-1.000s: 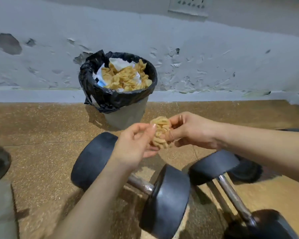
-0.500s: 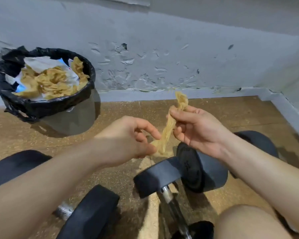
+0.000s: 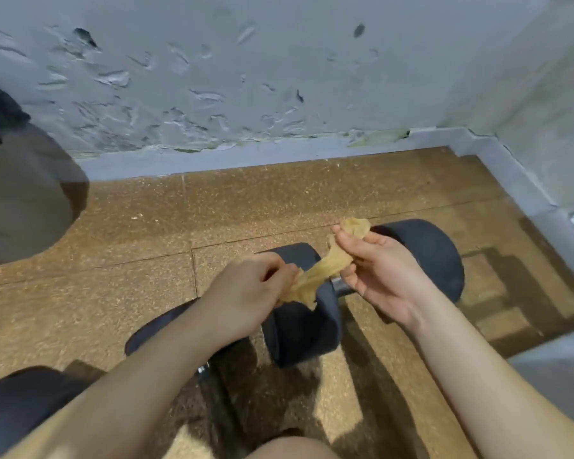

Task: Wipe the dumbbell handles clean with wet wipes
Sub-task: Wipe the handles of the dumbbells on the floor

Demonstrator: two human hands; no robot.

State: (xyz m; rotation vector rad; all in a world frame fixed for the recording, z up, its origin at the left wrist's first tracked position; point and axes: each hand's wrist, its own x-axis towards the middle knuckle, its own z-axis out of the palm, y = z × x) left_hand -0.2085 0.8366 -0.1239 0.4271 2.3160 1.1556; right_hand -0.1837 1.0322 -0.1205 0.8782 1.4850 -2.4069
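A tan, stained wet wipe is stretched between my two hands above the floor. My left hand pinches its lower end and my right hand holds its upper end, with the tip sticking out above the fingers. Right beneath them lies a black dumbbell with round heads; a short piece of its metal handle shows under my right hand. A second black dumbbell lies lower left, mostly hidden by my left forearm.
The grey bin with a black liner stands at the left edge. A peeling grey wall and its skirting close off the back and the right corner. Another black weight head sits bottom left, and my knee shows at the bottom.
The view has swung right and down, so the bin slid to the left edge. The bunched wipe has been pulled out long between my hands, which now hang over the right dumbbell.
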